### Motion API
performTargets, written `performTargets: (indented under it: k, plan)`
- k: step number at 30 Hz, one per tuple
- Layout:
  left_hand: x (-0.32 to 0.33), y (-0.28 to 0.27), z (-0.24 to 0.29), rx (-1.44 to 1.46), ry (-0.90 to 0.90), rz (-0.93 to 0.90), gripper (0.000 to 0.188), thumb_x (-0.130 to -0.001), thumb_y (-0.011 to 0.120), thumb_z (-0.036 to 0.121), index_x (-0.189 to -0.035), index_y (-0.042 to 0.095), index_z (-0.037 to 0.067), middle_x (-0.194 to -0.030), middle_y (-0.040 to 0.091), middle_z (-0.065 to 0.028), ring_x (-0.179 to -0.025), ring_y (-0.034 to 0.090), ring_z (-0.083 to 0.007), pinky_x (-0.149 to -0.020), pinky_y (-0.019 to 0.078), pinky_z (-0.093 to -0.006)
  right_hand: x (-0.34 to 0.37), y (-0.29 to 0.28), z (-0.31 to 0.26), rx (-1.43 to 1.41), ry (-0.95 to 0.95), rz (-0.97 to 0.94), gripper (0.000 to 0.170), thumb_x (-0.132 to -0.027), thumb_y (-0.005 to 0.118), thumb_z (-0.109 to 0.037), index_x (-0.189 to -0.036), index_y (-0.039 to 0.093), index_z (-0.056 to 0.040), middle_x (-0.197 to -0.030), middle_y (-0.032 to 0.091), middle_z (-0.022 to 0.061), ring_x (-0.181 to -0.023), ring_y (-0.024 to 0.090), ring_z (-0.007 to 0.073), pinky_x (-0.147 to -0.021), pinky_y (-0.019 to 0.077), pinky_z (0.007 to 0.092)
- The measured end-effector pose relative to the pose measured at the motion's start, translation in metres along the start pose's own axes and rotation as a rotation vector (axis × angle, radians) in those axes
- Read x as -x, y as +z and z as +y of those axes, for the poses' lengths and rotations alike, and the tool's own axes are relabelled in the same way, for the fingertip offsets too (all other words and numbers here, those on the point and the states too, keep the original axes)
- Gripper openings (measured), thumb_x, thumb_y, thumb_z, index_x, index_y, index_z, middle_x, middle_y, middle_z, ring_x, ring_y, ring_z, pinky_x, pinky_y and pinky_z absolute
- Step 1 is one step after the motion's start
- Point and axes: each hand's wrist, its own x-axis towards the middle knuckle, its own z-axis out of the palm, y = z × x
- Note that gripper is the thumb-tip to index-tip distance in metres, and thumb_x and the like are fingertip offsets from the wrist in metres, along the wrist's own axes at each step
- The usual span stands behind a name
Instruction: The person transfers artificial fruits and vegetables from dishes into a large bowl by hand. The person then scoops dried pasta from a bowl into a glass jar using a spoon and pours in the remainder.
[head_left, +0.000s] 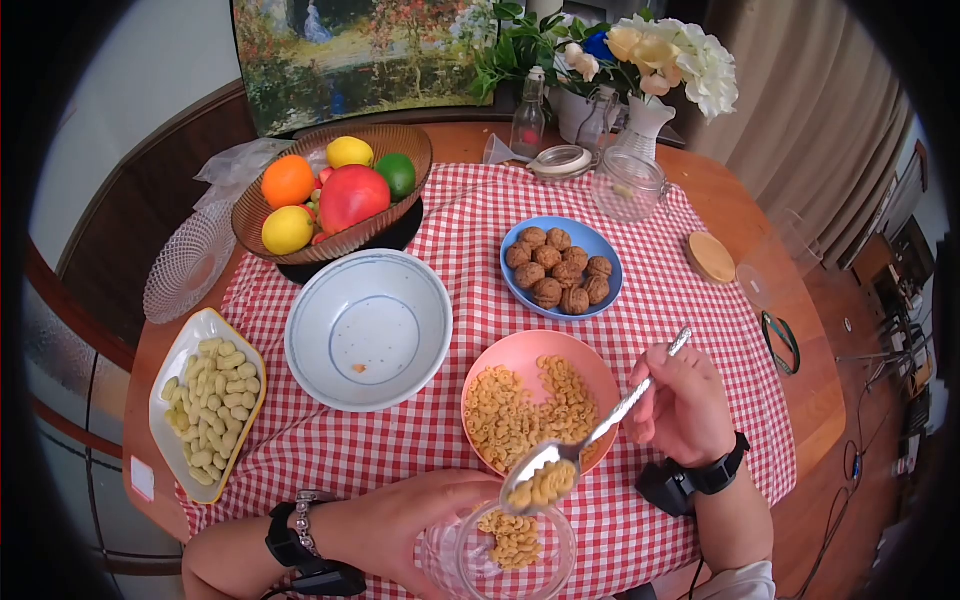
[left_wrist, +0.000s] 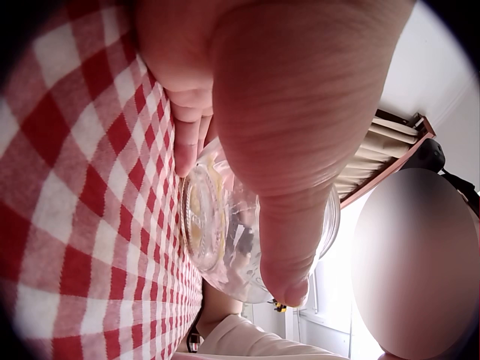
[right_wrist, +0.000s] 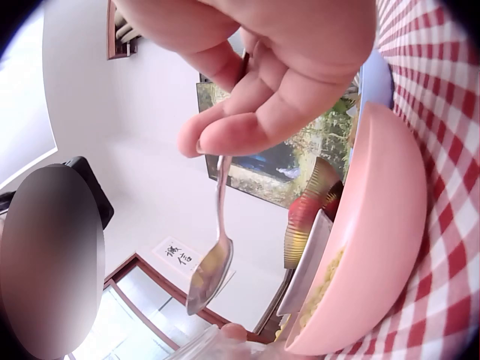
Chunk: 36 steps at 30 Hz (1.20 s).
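Observation:
My right hand grips a metal spoon by its patterned handle. Curled macaroni lies in the spoon's bowl, just above a clear glass jar. That jar sits low on the cloth with some macaroni inside, and my left hand holds it, thumb on one side and fingers on the other. Right beyond the spoon stands a pink bowl of macaroni, part of its base bare.
Left of the pink bowl is a large white bowl with a small crumb. Peanuts fill a dish at far left. A blue plate holds walnuts; behind are a fruit bowl, another glass jar and a wooden lid.

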Motion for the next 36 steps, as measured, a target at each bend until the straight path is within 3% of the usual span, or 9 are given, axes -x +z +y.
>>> performTargets:
  k: [2,5,7,17,20,25,36]
  plan:
    - [-0.001,0.000,0.000,0.013,-0.040,-0.056,0.117,-0.055,0.096,0.039,-0.147,0.034,0.002,-0.140,0.050,-0.0155,-0.127,0.052,-0.0279,-0.105,0.0438,-0.0433,0.004,0.004,0.000,0.012,0.007,-0.060,0.031,-0.104,0.045,-0.016,-0.096,0.063,0.0083,-0.074,0.070,0.0184,-0.057,0.067,0.0243,-0.057,0.0579,0.0319]
    - [0.006,0.004,-0.003,-0.124,0.082,0.066,0.122,-0.053,0.094,0.051,-0.147,0.034,0.004,-0.141,0.045,-0.0171,-0.127,0.048,-0.0312,-0.107,0.0384,-0.0429,0.009,0.007,0.004,0.011,-0.002,-0.165,0.032,-0.103,0.048,-0.018,-0.100,0.063,0.0107,-0.079,0.070,0.0225,-0.063,0.070,0.0289,-0.061,0.0595,0.0345]
    - [0.002,0.000,0.003,0.029,-0.050,0.022,0.115,-0.055,0.097,0.037,-0.146,0.035,0.003,-0.141,0.050,-0.0152,-0.126,0.053,-0.0274,-0.104,0.0451,-0.0423,0.011,0.011,0.003,0.063,-0.004,-0.241,0.031,-0.103,0.049,-0.017,-0.102,0.062,0.0117,-0.081,0.070,0.0244,-0.066,0.071,0.0315,-0.062,0.0598,0.0374]
    - [0.003,0.002,-0.001,0.035,-0.047,0.002,0.114,-0.056,0.096,0.036,-0.147,0.034,0.003,-0.143,0.049,-0.0151,-0.127,0.053,-0.0275,-0.105,0.0442,-0.0424,0.007,0.001,0.008,0.018,-0.111,-0.286,0.032,-0.103,0.048,-0.018,-0.106,0.061,0.0116,-0.085,0.070,0.0245,-0.071,0.071,0.0319,-0.065,0.0597,0.0386]
    - [0.001,0.003,0.000,0.062,0.014,0.004,0.115,-0.057,0.096,0.038,-0.147,0.034,0.002,-0.144,0.047,-0.0154,-0.128,0.051,-0.0287,-0.107,0.0419,-0.0430,0.002,-0.006,0.008,0.001,-0.197,-0.150,0.032,-0.104,0.046,-0.019,-0.108,0.061,0.0095,-0.090,0.070,0.0229,-0.076,0.071,0.0296,-0.070,0.0593,0.0379]
    - [-0.001,-0.003,0.007,-0.048,-0.073,-0.041,0.117,-0.057,0.094,0.046,-0.146,0.034,0.000,-0.145,0.046,-0.0160,-0.132,0.047,-0.0292,-0.109,0.0398,-0.0430,-0.008,-0.014,0.003,0.058,-0.205,0.065,0.033,-0.103,0.048,-0.024,-0.108,0.061,0.0060,-0.099,0.070,0.0202,-0.086,0.070,0.0267,-0.083,0.0566,0.0380]
    - [0.003,0.000,0.002,-0.043,-0.023,-0.003,0.119,-0.056,0.095,0.043,-0.147,0.032,0.002,-0.145,0.046,-0.0163,-0.131,0.048,-0.0297,-0.109,0.0400,-0.0441,-0.016,-0.032,0.001,0.016,-0.048,0.195,0.035,-0.103,0.044,-0.027,-0.109,0.059,0.0044,-0.098,0.069,0.0193,-0.090,0.069,0.0277,-0.086,0.0547,0.0368]
